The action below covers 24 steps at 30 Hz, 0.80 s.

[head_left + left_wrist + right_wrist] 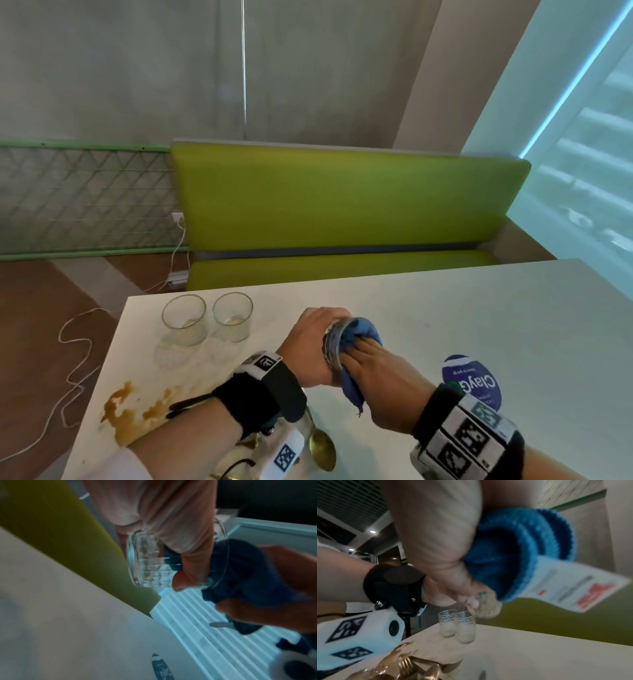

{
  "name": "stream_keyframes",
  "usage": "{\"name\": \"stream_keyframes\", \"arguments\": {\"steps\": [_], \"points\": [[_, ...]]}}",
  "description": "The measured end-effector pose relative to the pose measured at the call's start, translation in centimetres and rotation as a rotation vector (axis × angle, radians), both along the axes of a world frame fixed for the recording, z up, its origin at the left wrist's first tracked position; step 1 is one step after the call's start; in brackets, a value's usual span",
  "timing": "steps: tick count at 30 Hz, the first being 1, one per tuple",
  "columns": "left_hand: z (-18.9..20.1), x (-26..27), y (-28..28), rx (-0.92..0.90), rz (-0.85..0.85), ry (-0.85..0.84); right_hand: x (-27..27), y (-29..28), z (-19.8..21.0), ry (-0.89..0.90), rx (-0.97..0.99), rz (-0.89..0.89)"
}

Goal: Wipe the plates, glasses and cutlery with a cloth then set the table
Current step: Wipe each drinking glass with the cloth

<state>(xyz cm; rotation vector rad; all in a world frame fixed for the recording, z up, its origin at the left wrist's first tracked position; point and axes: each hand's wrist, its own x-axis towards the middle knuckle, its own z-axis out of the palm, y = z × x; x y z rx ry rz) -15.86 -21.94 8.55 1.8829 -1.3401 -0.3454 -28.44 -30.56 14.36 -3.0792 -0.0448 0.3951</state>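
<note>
My left hand (313, 342) grips a clear patterned glass (331, 346) tipped on its side above the white table (445, 308), mouth toward my right hand. In the left wrist view the glass (147, 561) shows under my curled fingers (180, 534). My right hand (371, 359) holds a bunched blue cloth (363, 330) pushed into the glass's mouth. The cloth (513, 545) fills the right wrist view, a white label (573, 586) hanging from it. Two more glasses (185, 322) (233, 320) stand upright at the far left. Gold cutlery (406, 665), including a spoon (322, 445), lies near my left wrist.
A brown spill (126, 411) stains the table's near left corner. A round blue sticker (474, 380) sits on the table to the right. A green bench (342, 205) runs behind the far edge. White cord (75, 342) lies on the floor at left.
</note>
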Motion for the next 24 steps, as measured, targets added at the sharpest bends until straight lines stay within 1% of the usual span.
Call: {"name": "stream_keyframes", "arguments": {"steps": [1, 2, 4, 5, 6, 7, 8, 9, 10, 12, 13, 14, 15, 16, 18, 19, 20, 22, 23, 24], "points": [[0.4, 0.0, 0.4, -0.038, -0.059, -0.086, 0.2, 0.3, 0.5, 0.092, -0.003, -0.03], [0.6, -0.1, 0.6, -0.066, -0.106, -0.137, 0.4, 0.7, 1.0, 0.193, -0.003, -0.073], [1.2, -0.3, 1.1, -0.104, -0.144, -0.184, 0.6, 1.9, 2.1, 0.325, -0.012, -0.084], [1.7, -0.6, 1.6, -0.11, -0.141, -0.181, 0.7, 2.2, 2.5, 0.332, -0.011, -0.081], [1.9, -0.6, 2.0, -0.102, -0.126, -0.172, 0.7, 2.3, 2.8, 0.304, 0.031, -0.091], [2.1, -0.7, 2.5, -0.092, -0.106, -0.181, 0.7, 2.3, 2.9, 0.256, 0.095, -0.104], [2.1, -0.9, 3.0, -0.104, -0.086, -0.21, 0.4, 2.2, 2.9, 0.208, 0.2, -0.141], [1.9, -1.2, 3.4, -0.141, -0.07, -0.261, 0.4, 2.2, 2.7, 0.162, 0.373, -0.222], [1.8, -1.5, 3.9, -0.194, -0.048, -0.328, 0.1, 2.3, 2.8, 0.129, 0.613, -0.346], [1.6, -1.7, 4.4, -0.288, -0.01, -0.439, -0.3, 3.5, 3.3, 0.131, 1.286, -0.618], [1.7, -1.5, 4.7, -0.31, 0.006, -0.473, -0.4, 4.1, 3.2, 0.077, 1.471, -0.683], [1.9, -1.1, 5.0, -0.304, 0.006, -0.469, -0.4, 4.6, 3.1, 0.057, 1.511, -0.677], [2.2, -0.8, 5.5, -0.266, -0.021, -0.426, -0.5, 5.0, 3.3, 0.059, 1.374, -0.635], [2.7, -0.6, 6.1, -0.197, -0.068, -0.365, -0.7, 5.4, 3.5, 0.088, 1.188, -0.586], [3.9, -0.5, 7.2, 0.012, -0.166, -0.226, -0.3, 6.3, 3.8, 0.262, 0.684, -0.333], [4.4, -0.7, 7.6, 0.129, -0.195, -0.146, -0.3, 6.4, 3.5, 0.318, 0.476, -0.212], [4.9, -0.9, 8.0, 0.232, -0.213, -0.067, -0.5, 6.9, 3.2, 0.32, 0.3, -0.101], [5.6, -1.2, 8.5, 0.385, -0.229, 0.101, -1.0, 8.4, 3.4, 0.129, -0.003, 0.136], [5.7, -1.2, 8.9, 0.441, -0.241, 0.196, -1.5, 8.9, 3.4, 0.086, -0.135, 0.15], [5.8, -1.2, 9.2, 0.491, -0.258, 0.275, -1.5, 9.0, 3.1, 0.018, -0.154, 0.127]]}}
